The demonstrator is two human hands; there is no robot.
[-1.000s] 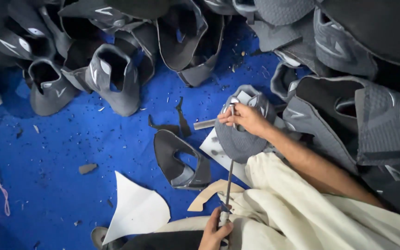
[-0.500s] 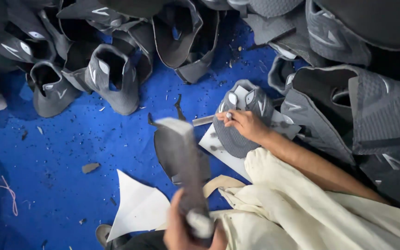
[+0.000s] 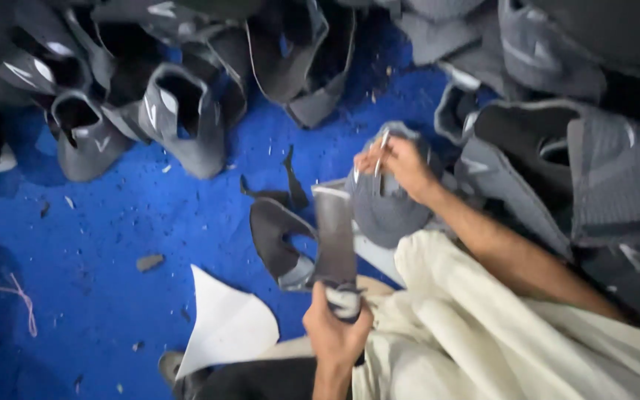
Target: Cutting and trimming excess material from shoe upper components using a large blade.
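On the blue floor [image 3: 150,222], ringed along its far edge by grey shoe uppers [image 3: 179,118], the left hand [image 3: 335,333] grips a flat hammer-like tool [image 3: 333,237] upright while the right hand [image 3: 401,164] pinches a small nail [image 3: 381,152] on the grey upper [image 3: 383,207] beside the knee — best struck squarely, fingers low.

Soft, even light, saturated colours, slight motion blur, darker shadowed top edge.

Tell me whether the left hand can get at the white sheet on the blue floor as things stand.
Probably yes, but not freely: the left hand grips a flat grey tool, so it is occupied. The white sheet lies just beside it on the blue floor with nothing between them.
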